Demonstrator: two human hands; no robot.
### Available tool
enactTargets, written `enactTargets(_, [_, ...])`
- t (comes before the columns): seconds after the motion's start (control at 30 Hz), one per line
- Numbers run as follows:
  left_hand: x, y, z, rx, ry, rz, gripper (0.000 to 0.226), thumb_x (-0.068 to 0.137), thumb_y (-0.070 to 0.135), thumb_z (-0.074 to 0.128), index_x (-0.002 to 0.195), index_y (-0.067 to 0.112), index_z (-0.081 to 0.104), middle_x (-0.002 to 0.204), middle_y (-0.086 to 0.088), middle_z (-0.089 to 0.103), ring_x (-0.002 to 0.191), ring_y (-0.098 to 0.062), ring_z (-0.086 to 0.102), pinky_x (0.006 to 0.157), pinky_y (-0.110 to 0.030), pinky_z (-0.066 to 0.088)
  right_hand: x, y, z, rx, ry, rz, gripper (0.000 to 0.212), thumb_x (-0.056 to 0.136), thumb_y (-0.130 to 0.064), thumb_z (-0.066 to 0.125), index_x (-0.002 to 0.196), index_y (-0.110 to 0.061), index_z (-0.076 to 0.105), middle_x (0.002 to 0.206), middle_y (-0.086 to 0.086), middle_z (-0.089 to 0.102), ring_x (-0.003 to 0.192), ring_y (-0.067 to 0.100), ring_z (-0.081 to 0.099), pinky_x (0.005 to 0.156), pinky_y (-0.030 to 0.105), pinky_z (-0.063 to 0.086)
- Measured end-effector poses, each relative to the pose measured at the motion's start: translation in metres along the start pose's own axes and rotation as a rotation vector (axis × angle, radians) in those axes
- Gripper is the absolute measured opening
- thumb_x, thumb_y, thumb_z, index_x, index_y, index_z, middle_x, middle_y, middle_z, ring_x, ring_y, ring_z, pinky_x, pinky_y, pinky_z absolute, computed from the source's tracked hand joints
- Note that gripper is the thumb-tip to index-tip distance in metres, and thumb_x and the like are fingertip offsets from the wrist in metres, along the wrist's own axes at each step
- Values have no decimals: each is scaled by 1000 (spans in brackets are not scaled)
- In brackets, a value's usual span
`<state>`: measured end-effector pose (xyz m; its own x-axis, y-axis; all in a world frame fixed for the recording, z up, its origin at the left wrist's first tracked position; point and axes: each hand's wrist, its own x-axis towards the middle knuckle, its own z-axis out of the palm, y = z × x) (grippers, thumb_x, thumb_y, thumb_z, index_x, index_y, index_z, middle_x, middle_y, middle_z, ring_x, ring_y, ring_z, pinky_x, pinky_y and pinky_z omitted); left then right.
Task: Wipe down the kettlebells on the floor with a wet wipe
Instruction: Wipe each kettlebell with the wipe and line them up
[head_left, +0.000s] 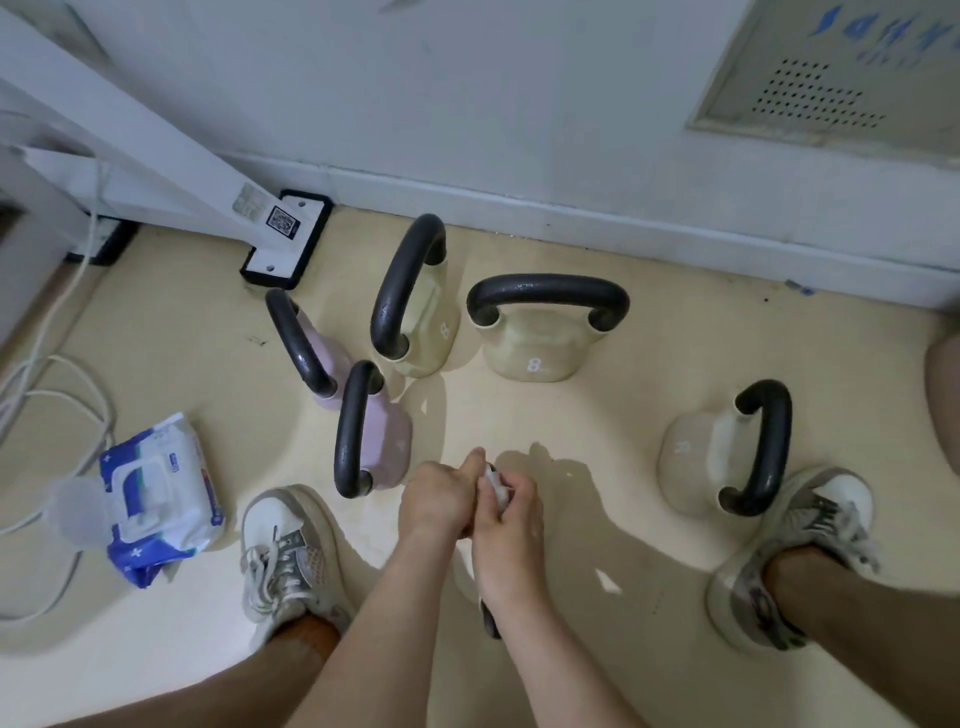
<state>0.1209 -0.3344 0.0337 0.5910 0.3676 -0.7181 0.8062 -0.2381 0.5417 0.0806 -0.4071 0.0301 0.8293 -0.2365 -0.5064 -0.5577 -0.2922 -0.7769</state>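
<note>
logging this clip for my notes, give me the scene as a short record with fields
hands: left hand and right hand together, fingers of both curled on the wipe
beige kettlebells: three, upright on the floor
pink kettlebells: two, upright, close together
wipes pack: lid open, beside left shoe
under right forearm: dark part, unclear what

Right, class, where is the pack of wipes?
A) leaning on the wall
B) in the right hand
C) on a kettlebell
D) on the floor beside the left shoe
D: the pack lies on the floor beside the left shoe; the right hand holds only a wipe.
</note>
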Motion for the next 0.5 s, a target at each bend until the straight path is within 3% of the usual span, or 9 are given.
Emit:
enactTargets(0.07, [6, 7, -3, 62, -35, -30, 44, 90, 43, 54, 74, 4, 68, 63, -10, 67, 60, -26, 65, 64, -30, 54, -1, 1, -3, 14, 44, 12, 19, 92, -32, 58, 103, -15, 59, 97, 0, 64, 95, 23, 63, 84, 36, 51])
enactTargets(0.13, [14, 8, -3, 103, -53, -42, 41, 92, 36, 51, 70, 4, 64, 55, -11, 62, 51, -27, 61, 62, -31, 53, -1, 1, -7, -32, 115, -93, 16, 91, -32, 58, 91, -18, 64, 83, -2, 68, 81, 20, 64, 76, 37, 53])
enactTargets(0.23, [29, 3, 1, 157, -66, -10, 39, 93, 26, 45, 61, 5, 53, 57, -11, 56, 51, -27, 51, 62, -35, 47, -6, 1, -6, -204, 160, -400, 37, 93, -35, 39, 104, -18, 70, 88, -2, 72, 78, 17, 63, 71, 24, 45])
enactTargets(0.27, [33, 2, 3, 180, -70, -2, 38, 93, 26, 45, 62, 6, 52, 60, -11, 55, 54, -28, 51, 63, -35, 46, -6, -1, -5, -197, 131, -407, 39, 95, -33, 36, 107, -18, 69, 87, -3, 71, 78, 18, 62, 69, 23, 42])
enactTargets(0.3, [36, 0, 4, 195, -70, -1, 38, 93, 28, 46, 64, 5, 54, 63, -11, 57, 57, -28, 52, 64, -35, 47, -3, -2, -5, -169, 85, -371, 35, 97, -30, 37, 105, -17, 69, 81, -6, 68, 75, 18, 59, 67, 22, 40])
enactTargets(0.4, [41, -8, 10, 168, -67, -51, 43, 91, 39, 50, 71, 2, 61, 68, -20, 62, 64, -33, 61, 63, -33, 47, 24, -11, -7, -104, -115, -110, 33, 97, -22, 42, 68, -15, 54, 60, -8, 48, 69, 19, 45, 64, 29, 36])
enactTargets(0.43, [42, -11, 11, 150, -57, -72, 46, 91, 42, 51, 68, 3, 60, 63, -18, 60, 59, -32, 60, 60, -32, 46, 36, -14, -6, -93, -170, -15, 36, 97, -23, 42, 63, -17, 51, 63, -6, 51, 72, 22, 49, 68, 31, 40])
enactTargets(0.5, [43, -16, 15, 151, -37, -96, 49, 93, 41, 49, 60, 5, 54, 53, -11, 54, 54, -28, 55, 56, -31, 44, 54, -19, -6, -84, -276, 160, 33, 97, -28, 41, 72, -17, 59, 82, 3, 62, 85, 26, 58, 79, 33, 45])
